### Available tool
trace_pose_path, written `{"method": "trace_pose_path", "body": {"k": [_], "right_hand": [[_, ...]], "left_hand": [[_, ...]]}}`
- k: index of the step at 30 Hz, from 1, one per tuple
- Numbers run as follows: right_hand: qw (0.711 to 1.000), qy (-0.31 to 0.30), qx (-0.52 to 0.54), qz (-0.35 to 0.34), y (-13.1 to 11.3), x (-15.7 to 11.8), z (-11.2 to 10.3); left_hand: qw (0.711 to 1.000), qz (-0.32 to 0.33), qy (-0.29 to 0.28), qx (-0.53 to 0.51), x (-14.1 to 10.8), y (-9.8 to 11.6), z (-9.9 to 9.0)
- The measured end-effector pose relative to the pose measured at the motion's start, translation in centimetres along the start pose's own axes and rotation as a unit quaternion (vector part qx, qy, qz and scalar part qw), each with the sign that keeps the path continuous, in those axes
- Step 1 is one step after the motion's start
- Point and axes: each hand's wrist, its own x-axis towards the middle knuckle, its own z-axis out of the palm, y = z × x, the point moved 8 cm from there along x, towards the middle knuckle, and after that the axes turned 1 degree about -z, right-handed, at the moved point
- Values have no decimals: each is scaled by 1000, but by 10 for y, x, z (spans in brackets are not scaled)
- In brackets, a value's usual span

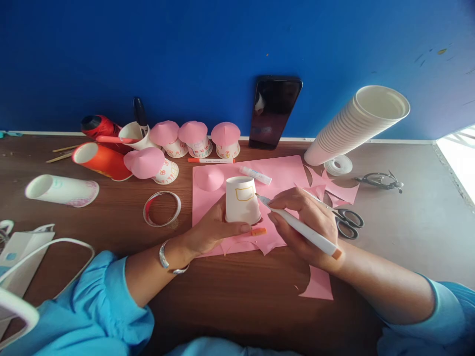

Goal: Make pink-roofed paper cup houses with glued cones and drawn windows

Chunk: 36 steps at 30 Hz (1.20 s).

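My left hand (213,225) is closed around the lower part of an upside-down white paper cup (241,210), which bears a yellow-orange four-sided outline. In my right hand (308,220) is a white marker (306,231), its tip at or very near the cup's right side beside the outline. An orange marker cap (259,232) lies just below the cup. Beneath everything spreads a sheet of pink paper (289,173) with cut edges. Behind the cup rest a glue stick (256,175) and a pink paper cone (210,178).
Several decorated cups with pink cone tops, one a front cup (166,172), stand back left. A tape roll (162,208) lies left. A phone (274,113) leans on the blue wall (208,54). Stacked cups (349,128), scissors (349,222) and eyeglasses (380,181) are on the right.
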Motion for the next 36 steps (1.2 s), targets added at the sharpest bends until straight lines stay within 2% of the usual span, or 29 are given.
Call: {"method": "trace_pose_path", "body": {"k": [12,22,27,36], "right_hand": [[1000,-8,14,-6,-1,0,3],[1000,-16,8,-4,-3,0,3],[1000,-12,-3,-9,-8,1,-2],[989,-27,-22,-147,-30,-12,9]], "left_hand": [[1000,7,-2,21,0,-2,-2],[1000,5,-5,-17,0,-2,-1],[1000,0,3,-3,-1,-1,-1],[995,21,31,95,0,10,9]]}}
